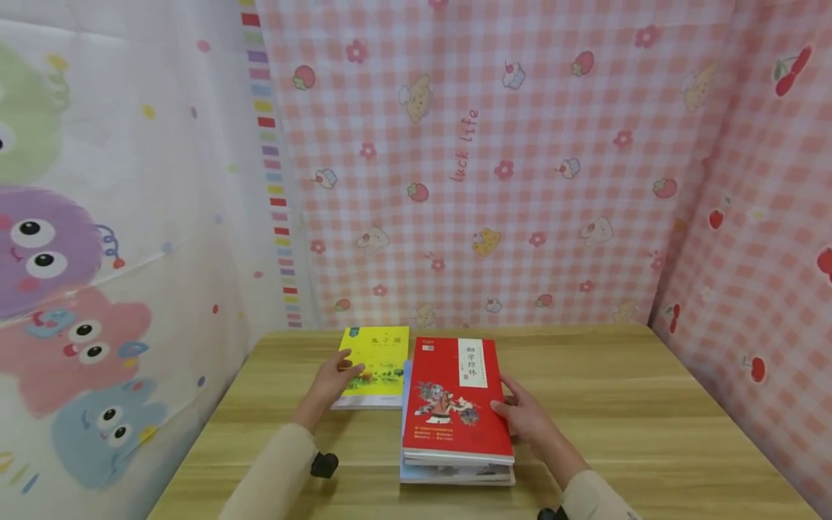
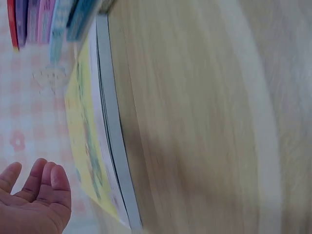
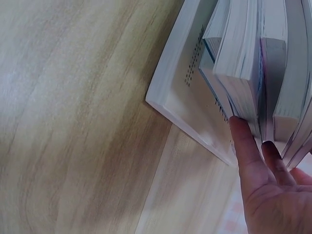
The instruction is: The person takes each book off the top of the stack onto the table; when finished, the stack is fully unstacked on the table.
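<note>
A yellow book (image 1: 383, 354) lies flat on the wooden table at the left. My left hand (image 1: 331, 379) hovers at its left edge, fingers loosely bent; the left wrist view shows the hand apart from the cover with nothing held. Beside it is a stack of books topped by a red book (image 1: 451, 397). My right hand (image 1: 525, 417) grips this stack at its right side, thumb on the red cover. In the right wrist view, fingers (image 3: 243, 141) press against the stack's lower side. Beneath the gripped books lies a lower pale book (image 3: 187, 97), with a gap between.
The wooden table (image 1: 624, 404) extends to both sides of the books. A pink checked cloth (image 1: 520, 217) hangs behind it, and a white cartoon-printed cloth (image 1: 175, 289) hangs at the left. Coloured book spines (image 2: 44, 22) show in the left wrist view.
</note>
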`<state>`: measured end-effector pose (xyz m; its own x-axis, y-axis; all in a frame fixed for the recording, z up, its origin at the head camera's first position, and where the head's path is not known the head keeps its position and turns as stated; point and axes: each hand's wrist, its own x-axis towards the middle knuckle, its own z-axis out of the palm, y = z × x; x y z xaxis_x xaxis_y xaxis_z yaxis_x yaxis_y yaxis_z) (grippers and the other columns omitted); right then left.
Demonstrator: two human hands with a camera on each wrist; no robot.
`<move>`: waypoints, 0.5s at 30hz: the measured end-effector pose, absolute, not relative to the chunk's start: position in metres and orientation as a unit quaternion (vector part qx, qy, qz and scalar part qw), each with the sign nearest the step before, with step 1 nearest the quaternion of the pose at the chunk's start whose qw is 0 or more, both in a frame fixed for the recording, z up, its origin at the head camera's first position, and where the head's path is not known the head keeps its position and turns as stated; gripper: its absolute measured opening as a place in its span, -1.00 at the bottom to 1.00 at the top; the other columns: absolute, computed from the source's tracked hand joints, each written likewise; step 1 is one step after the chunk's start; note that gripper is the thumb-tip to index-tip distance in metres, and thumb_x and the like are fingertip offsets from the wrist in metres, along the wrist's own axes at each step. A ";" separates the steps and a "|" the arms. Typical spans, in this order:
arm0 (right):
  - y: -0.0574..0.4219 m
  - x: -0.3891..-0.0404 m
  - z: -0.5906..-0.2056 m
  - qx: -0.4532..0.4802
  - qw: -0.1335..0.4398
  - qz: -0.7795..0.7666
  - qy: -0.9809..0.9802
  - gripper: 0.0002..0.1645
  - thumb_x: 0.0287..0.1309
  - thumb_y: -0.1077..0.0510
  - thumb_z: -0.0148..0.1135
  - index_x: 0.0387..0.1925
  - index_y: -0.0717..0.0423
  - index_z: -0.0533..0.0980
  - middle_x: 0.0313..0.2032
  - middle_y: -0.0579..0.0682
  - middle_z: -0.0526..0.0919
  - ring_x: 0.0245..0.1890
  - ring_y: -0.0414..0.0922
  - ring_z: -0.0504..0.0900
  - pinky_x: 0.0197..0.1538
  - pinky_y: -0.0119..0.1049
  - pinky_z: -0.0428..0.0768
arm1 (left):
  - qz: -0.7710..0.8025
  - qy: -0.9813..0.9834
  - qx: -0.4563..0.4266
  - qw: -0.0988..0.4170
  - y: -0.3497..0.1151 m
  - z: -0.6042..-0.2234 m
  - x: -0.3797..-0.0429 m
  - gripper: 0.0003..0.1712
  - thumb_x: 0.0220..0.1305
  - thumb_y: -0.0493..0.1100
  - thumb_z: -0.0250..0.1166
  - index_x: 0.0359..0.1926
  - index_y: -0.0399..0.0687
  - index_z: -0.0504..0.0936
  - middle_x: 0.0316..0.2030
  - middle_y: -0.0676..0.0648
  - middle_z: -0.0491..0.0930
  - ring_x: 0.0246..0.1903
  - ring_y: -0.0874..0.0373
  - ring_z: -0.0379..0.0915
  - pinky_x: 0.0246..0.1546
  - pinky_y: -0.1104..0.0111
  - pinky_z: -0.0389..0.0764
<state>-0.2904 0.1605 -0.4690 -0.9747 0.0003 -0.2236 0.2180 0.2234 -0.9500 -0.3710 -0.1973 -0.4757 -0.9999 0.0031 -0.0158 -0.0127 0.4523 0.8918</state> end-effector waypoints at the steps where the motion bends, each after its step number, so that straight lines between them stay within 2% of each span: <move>1: 0.161 -0.290 -0.469 0.070 0.087 -0.619 0.777 -0.19 0.39 0.18 0.12 0.55 0.02 0.03 0.26 0.40 0.32 -0.01 0.19 0.57 -0.21 0.01 0.69 | 0.523 0.852 0.001 0.007 -0.194 -0.475 -0.370 -0.25 0.45 -0.06 0.19 0.48 -0.32 0.14 0.30 -0.42 0.30 0.28 -0.29 0.25 0.19 -0.06 0.41; 10: 0.160 -0.290 -0.470 0.061 0.079 -0.626 0.773 -0.25 0.41 0.22 0.09 0.53 0.07 0.07 0.26 0.42 0.33 -0.09 0.15 0.61 -0.22 0.07 0.68 | 0.554 0.832 0.012 0.018 -0.174 -0.474 -0.356 -0.32 0.46 -0.04 0.19 0.42 -0.34 0.26 0.14 -0.33 0.48 0.10 -0.15 0.45 0.02 0.06 0.56; 15: 0.159 -0.288 -0.470 0.065 0.077 -0.626 0.773 -0.24 0.40 0.20 0.10 0.53 0.06 0.08 0.25 0.42 0.35 -0.14 0.11 0.63 -0.23 0.04 0.69 | 0.578 0.815 0.013 0.040 -0.164 -0.470 -0.343 -0.26 0.42 0.03 0.23 0.41 -0.34 0.28 0.13 -0.31 0.49 0.09 -0.14 0.47 -0.01 0.09 0.59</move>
